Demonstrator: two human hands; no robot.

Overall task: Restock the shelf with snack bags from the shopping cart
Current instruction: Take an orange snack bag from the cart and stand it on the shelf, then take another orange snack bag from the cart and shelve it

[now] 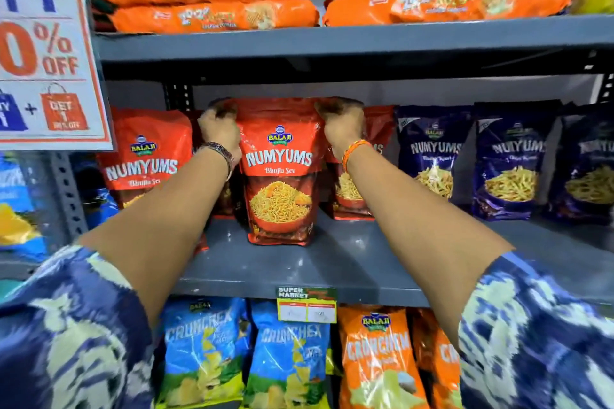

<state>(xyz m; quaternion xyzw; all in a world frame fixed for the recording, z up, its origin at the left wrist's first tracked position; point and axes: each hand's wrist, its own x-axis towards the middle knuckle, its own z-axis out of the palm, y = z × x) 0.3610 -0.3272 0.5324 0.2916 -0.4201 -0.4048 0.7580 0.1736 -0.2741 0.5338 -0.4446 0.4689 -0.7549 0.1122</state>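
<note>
A grey store shelf (332, 262) carries rows of snack bags. Between the hands stands an upright red Numyums Bhujia Sev bag (280, 173), its base on the shelf; left hand (219, 129) and right hand (342, 129) grip its top corners equally.

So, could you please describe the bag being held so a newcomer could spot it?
On the middle grey shelf, find the red Numyums bags. The held bag stands farthest forward, with the left hand and right hand gripping its top corners.
</note>
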